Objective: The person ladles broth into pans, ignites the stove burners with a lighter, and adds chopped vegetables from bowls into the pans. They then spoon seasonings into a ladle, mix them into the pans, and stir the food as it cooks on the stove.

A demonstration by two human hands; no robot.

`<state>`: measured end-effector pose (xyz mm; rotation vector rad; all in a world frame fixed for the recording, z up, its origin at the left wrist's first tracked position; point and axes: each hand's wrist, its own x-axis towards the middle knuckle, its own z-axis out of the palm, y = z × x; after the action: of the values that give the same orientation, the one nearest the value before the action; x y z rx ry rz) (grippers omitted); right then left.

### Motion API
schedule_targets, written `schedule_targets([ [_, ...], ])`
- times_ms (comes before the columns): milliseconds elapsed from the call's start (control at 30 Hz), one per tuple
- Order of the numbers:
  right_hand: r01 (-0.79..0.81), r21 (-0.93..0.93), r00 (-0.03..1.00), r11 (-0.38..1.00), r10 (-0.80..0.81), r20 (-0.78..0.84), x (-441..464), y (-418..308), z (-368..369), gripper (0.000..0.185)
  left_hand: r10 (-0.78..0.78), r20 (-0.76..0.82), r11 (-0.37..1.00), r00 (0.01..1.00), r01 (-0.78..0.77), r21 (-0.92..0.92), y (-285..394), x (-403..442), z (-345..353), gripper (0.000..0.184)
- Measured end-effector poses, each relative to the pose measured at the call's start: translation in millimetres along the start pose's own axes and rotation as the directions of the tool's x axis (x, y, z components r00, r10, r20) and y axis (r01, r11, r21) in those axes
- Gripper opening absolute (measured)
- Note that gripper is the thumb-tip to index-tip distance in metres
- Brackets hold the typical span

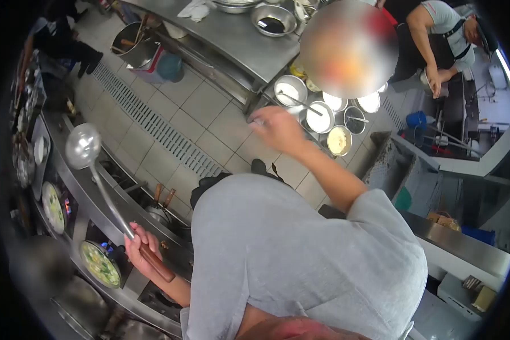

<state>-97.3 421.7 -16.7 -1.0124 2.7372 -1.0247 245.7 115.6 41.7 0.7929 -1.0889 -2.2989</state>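
Observation:
A long steel ladle point(105, 181) with a brown wooden handle is gripped by my left hand point(141, 249). Its round bowl points up and away over the stove counter, above the burners. Below it, a pan of green and yellow food in liquid point(100, 264) sits by a blue flame. My right hand point(277, 131) hangs over the floor beside the seasoning containers, fingers curled together with a small pale spot at their tips that I cannot make out. Nearest to it are a steel bowl of white powder point(290, 85) and another white-filled container point(318, 122), with a spoon point(309, 106) across them.
A second pan of food point(53, 208) stands farther along the stove. A steel worktable point(232, 48) holds a bowl of dark liquid point(273, 25). A large pot point(136, 45) stands past the floor drain point(153, 122). A co-worker point(442, 34) is at the upper right.

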Motion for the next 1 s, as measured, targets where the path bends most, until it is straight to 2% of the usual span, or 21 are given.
schedule_targets([
  [67,-0.161,-0.269,0.972,0.950,0.105,-0.209,-20,54,-36,0.023,-0.127,0.034,0.991,0.991,0.126,0.044,-19,3,22,0.037],
  [133,-0.218,-0.437,0.960,0.872,0.111,-0.258,-36,110,-46,0.024,-0.254,0.033,0.961,0.967,0.248,0.122,-39,3,39,0.038],
  [233,-0.356,-0.504,0.932,0.787,0.337,-0.134,-37,146,-47,0.027,-0.400,0.182,0.914,0.899,0.377,0.148,-60,14,68,0.036],
  [267,-0.422,-0.462,0.896,0.780,0.437,-0.081,-34,153,-45,0.028,-0.446,0.201,0.892,0.872,0.412,0.188,-64,20,78,0.035],
  [367,-0.491,-0.413,0.855,0.767,0.516,-0.059,-24,166,-29,0.022,-0.558,0.219,0.812,0.800,0.471,0.345,-72,29,107,0.034],
  [467,-0.506,-0.253,0.860,0.825,0.504,-0.076,-22,182,-18,0.017,-0.661,0.199,0.708,0.724,0.513,0.486,-74,41,126,0.034],
  [567,-0.377,-0.208,0.920,0.902,0.339,-0.198,-25,173,-34,0.016,-0.713,0.183,0.639,0.677,0.519,0.568,-70,48,142,0.033],
  [767,-0.468,-0.287,0.884,0.836,0.441,-0.158,-28,169,-46,0.017,-0.743,0.150,0.572,0.652,0.503,0.648,-72,57,147,0.034],
  [867,-0.458,-0.309,0.888,0.833,0.441,-0.127,-27,177,-37,0.016,-0.753,0.152,0.561,0.640,0.504,0.657,-73,63,145,0.033],
  [1000,-0.508,-0.216,0.861,0.834,0.494,-0.120,-20,184,-24,0.018,-0.762,0.153,0.557,0.629,0.516,0.651,-71,64,147,0.033],
])
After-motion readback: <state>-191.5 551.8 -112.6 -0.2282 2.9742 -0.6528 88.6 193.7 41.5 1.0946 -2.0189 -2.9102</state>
